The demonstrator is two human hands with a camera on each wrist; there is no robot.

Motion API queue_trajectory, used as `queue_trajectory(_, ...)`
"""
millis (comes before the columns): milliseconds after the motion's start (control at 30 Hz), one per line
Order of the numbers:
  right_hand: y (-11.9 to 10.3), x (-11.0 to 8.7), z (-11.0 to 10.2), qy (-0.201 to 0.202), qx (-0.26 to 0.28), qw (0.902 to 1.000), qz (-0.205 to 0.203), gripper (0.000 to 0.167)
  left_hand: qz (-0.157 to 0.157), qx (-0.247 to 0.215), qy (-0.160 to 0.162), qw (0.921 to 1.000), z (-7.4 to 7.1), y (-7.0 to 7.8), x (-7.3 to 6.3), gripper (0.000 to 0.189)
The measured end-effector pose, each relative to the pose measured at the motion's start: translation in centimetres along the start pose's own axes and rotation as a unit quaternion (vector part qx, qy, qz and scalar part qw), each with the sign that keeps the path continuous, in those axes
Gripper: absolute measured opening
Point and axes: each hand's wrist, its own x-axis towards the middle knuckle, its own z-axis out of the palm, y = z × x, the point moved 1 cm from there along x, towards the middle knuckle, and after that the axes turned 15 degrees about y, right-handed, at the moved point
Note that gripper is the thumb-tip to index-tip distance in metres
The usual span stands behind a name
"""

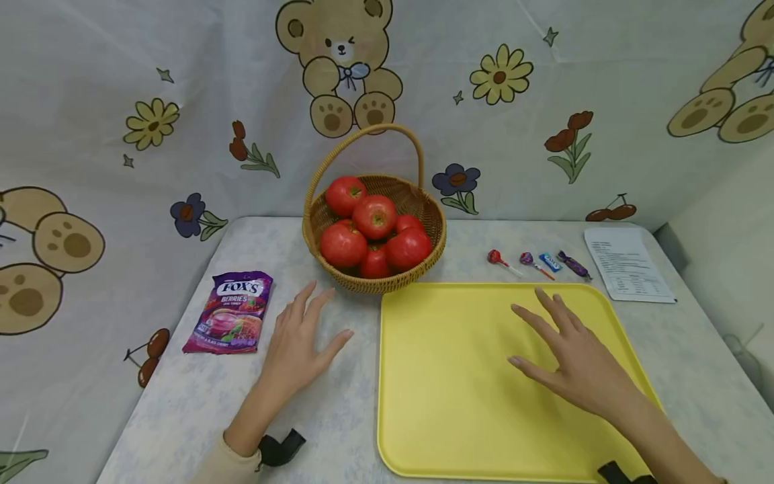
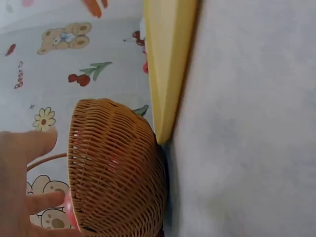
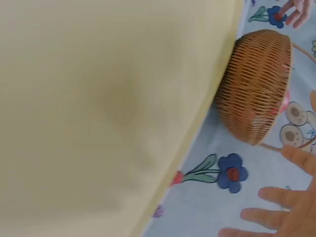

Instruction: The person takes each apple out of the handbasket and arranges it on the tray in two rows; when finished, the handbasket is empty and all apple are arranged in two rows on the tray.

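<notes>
My left hand (image 1: 296,346) hovers over the table between a purple Fox's candy bag (image 1: 232,312) and a yellow tray (image 1: 447,383), fingers spread and holding nothing. Above the tray's right half is my right hand (image 1: 571,363), its fingers also apart with nothing in them. A wicker basket (image 1: 375,286) with an arched handle stands at the back, filled with several red tomatoes (image 1: 375,216). In the left wrist view the woven side of the basket (image 2: 116,168) appears beyond the fingers; the right wrist view shows the basket (image 3: 256,84) past the tray's edge.
Behind the tray lie a red lollipop (image 1: 496,257), a purple lollipop (image 1: 528,259), a small blue wrapped candy (image 1: 550,262) and a dark purple wrapped candy (image 1: 574,265). A printed white sheet (image 1: 630,263) is at the back right. A patterned cloth (image 1: 242,81) hangs behind the table.
</notes>
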Motion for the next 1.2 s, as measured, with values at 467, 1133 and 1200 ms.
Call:
queue_trajectory(467, -3.8, 12.0, 0.9, -0.049, 0.117, 0.9885, -0.082, 0.055, -0.090, -0.135, 0.113, 0.9803, 5.0, -1.5, 4.3, 0.067)
queue_trajectory(1133, -6.2, 21.2, 7.0, -0.139, 0.143, 0.9704, -0.136, 0.053, -0.101, -0.277, 0.155, 0.9427, 6.1, -1.3, 4.8, 0.051)
queue_trajectory(1200, -6.4, 21.4, 7.4, -0.151, 0.140, 0.9699, -0.130, 0.051, -0.101, -0.276, 0.152, 0.9437, 5.5, -0.8, 4.9, 0.050)
